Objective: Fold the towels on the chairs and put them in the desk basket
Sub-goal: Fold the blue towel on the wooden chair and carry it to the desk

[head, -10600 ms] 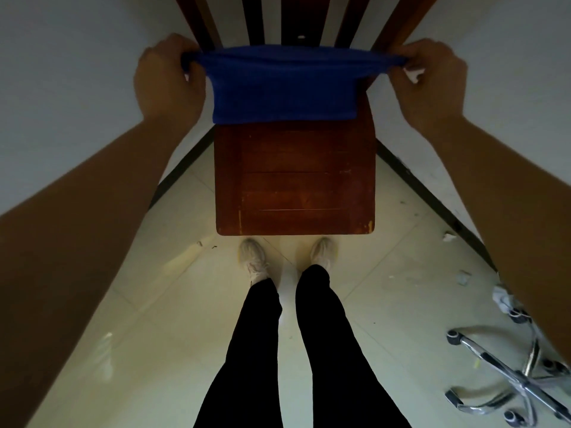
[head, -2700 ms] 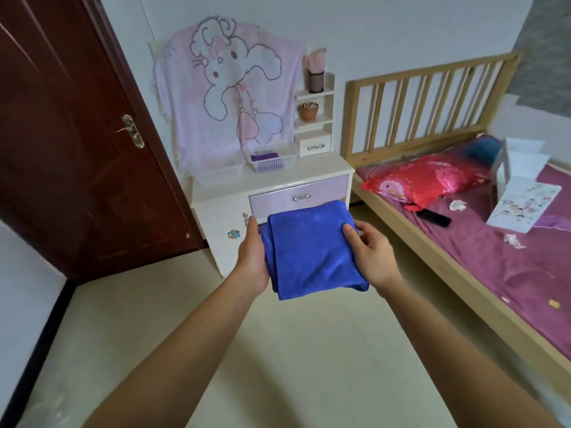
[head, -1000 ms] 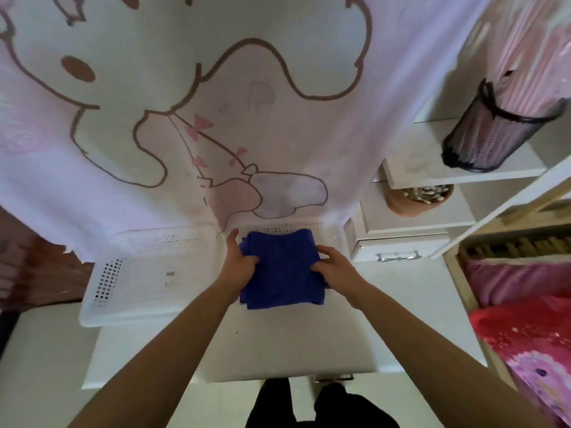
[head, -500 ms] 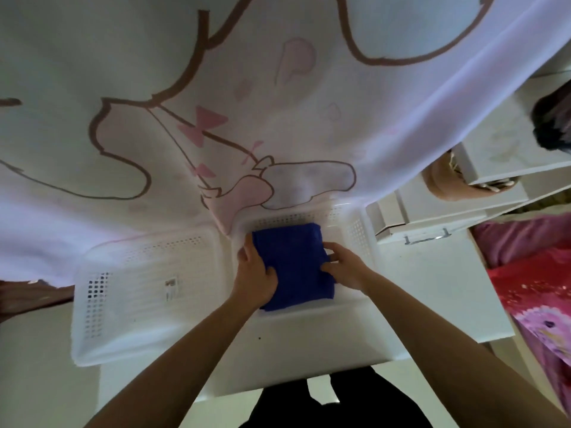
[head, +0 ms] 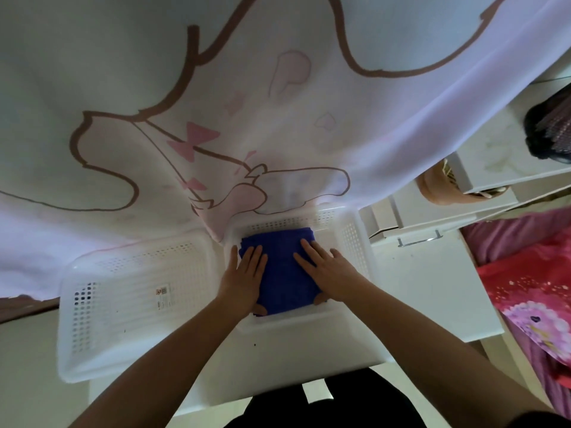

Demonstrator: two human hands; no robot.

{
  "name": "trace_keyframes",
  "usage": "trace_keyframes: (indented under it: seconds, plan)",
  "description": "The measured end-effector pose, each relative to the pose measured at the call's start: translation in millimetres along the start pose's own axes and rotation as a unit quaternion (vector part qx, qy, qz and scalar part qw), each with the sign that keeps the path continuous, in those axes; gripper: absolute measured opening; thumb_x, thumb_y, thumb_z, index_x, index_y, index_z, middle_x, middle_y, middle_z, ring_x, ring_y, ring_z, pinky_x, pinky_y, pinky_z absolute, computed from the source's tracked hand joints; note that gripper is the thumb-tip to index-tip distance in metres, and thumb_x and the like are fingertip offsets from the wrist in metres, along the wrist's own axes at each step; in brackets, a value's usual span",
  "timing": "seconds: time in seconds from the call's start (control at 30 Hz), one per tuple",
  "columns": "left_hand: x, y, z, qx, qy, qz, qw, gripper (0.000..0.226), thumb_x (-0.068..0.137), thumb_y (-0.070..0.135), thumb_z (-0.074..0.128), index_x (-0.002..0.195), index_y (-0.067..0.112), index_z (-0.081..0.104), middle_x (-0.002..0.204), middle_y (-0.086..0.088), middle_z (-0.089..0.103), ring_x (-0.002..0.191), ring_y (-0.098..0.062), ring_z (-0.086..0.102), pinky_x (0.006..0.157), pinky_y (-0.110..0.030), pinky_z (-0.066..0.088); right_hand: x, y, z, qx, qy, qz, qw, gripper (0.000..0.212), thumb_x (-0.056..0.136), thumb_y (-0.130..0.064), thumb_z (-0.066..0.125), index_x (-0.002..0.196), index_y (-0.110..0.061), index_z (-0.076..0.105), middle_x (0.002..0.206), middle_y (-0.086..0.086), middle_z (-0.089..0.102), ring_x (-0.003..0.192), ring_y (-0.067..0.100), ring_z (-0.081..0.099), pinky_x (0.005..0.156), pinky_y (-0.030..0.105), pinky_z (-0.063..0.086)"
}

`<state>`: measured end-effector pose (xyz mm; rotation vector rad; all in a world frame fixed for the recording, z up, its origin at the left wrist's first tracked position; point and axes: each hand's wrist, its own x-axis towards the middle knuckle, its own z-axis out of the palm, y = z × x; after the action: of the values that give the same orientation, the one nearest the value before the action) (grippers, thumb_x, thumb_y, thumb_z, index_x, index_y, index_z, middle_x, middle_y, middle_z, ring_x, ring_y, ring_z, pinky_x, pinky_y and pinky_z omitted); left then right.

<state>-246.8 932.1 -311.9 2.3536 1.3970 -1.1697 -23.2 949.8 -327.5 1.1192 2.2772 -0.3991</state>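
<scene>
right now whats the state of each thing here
blue towel: folded, lying in the right basket
left hand: fingers straight, flat on the towel
right hand: fingers straight, flat on the towel
right basket: holds the towel
left basket: no towel in it
small drawer: shut

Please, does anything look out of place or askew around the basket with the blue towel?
Yes. The pink cartoon cloth droops over the back rim of the right basket, one corner hanging beside the blue towel inside it. The left basket seems to overhang the desk edge.
</scene>
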Motion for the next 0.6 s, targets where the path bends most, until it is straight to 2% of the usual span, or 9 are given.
trace_keyframes:
  seconds: [0.13, 0.23, 0.3, 0.37, 0.4, 0.47, 0.53, 0.6]
  plan:
    - [3.1, 5.1, -3.7, -0.01, -0.008, -0.01, 1.0, 0.122, 0.081, 0.079, 0.045, 0.152, 0.003, -0.018, 0.161, -0.018, -0.018, 0.15, -0.032, -0.014, 0.113, -0.063, -0.013, 8.5, 0.4, 10.1, 0.006, 0.016, 0.004, 1.0, 0.117, 0.084, -0.057, 0.07, 0.157, -0.022, -0.015, 0.164, 0.016, -0.022, 0.154, 0.035, -0.001, 0.115, 0.046, 0.034]
    - [-0.5, 2.0, -9.5, -0.031, -0.004, 0.007, 0.999, 0.121, 0.081, 0.077, 0.048, 0.153, 0.002, -0.014, 0.162, -0.018, -0.015, 0.151, -0.032, -0.011, 0.115, -0.062, -0.009, 1.3, 3.5, 1.8, 0.047, 0.0, 0.007, 0.999, 0.12, 0.079, -0.06, 0.072, 0.159, -0.023, -0.009, 0.165, 0.015, -0.018, 0.153, 0.034, -0.001, 0.117, 0.045, 0.031]
    - [-4.8, -3.2, -9.8, -0.073, 0.019, 0.025, 0.997, 0.113, 0.084, 0.077, 0.041, 0.155, 0.004, -0.01, 0.163, -0.017, -0.014, 0.151, -0.031, -0.01, 0.117, -0.06, -0.008, -10.5, 3.9, -11.0, 0.075, -0.009, 0.024, 0.997, 0.121, 0.077, -0.061, 0.073, 0.16, -0.022, -0.006, 0.165, 0.015, -0.015, 0.153, 0.034, 0.0, 0.119, 0.046, 0.03]
    - [-8.3, -12.5, -10.7, -0.115, 0.052, 0.029, 0.992, 0.101, 0.088, 0.077, 0.024, 0.156, 0.008, -0.006, 0.164, -0.013, -0.013, 0.151, -0.029, -0.01, 0.118, -0.056, -0.007, -22.5, 5.3, -19.6, 0.141, -0.002, 0.06, 0.988, 0.117, 0.081, -0.063, 0.069, 0.16, -0.023, -0.007, 0.165, 0.013, -0.017, 0.154, 0.033, -0.005, 0.121, 0.048, 0.024]
    - [-11.2, -18.3, -12.4, -0.121, 0.08, 0.024, 0.989, 0.098, 0.086, 0.077, 0.01, 0.156, 0.01, -0.006, 0.164, -0.012, -0.012, 0.151, -0.028, -0.01, 0.119, -0.055, -0.006, -28.5, 5.7, -21.8, 0.165, 0.021, 0.088, 0.982, 0.11, 0.086, -0.063, 0.063, 0.159, -0.024, -0.008, 0.165, 0.011, -0.02, 0.154, 0.031, -0.008, 0.123, 0.049, 0.02]
    - [-17.1, -26.8, -17.2, -0.125, 0.14, 0.016, 0.982, 0.098, 0.08, 0.072, -0.011, 0.157, 0.012, -0.003, 0.165, -0.011, -0.009, 0.152, -0.026, -0.009, 0.12, -0.054, -0.003, -38.4, 5.8, -22.1, 0.154, 0.138, 0.148, 0.967, 0.09, 0.097, -0.061, 0.046, 0.16, -0.023, -0.005, 0.165, 0.011, -0.019, 0.154, 0.031, -0.01, 0.123, 0.054, 0.014]
    - [-19.7, -29.6, -18.8, -0.147, 0.231, -0.007, 0.962, 0.09, 0.087, 0.067, -0.01, 0.157, 0.012, 0.007, 0.165, -0.013, 0.0, 0.152, -0.029, -0.001, 0.12, -0.053, 0.004, -45.8, 7.2, -18.7, 0.106, 0.245, 0.208, 0.941, 0.076, 0.101, -0.058, 0.035, 0.161, -0.019, 0.007, 0.167, 0.015, -0.007, 0.154, 0.034, -0.002, 0.122, 0.058, 0.015]
    - [-17.2, -23.7, -18.6, -0.151, 0.311, -0.004, 0.938, 0.079, 0.097, 0.062, 0.005, 0.156, 0.012, 0.019, 0.163, -0.017, 0.012, 0.15, -0.034, 0.013, 0.118, -0.054, 0.013, -57.7, 2.0, -8.5, 0.088, 0.289, 0.261, 0.917, 0.075, 0.1, -0.059, 0.031, 0.16, -0.018, 0.013, 0.167, 0.016, -0.001, 0.154, 0.036, 0.002, 0.123, 0.057, 0.011]
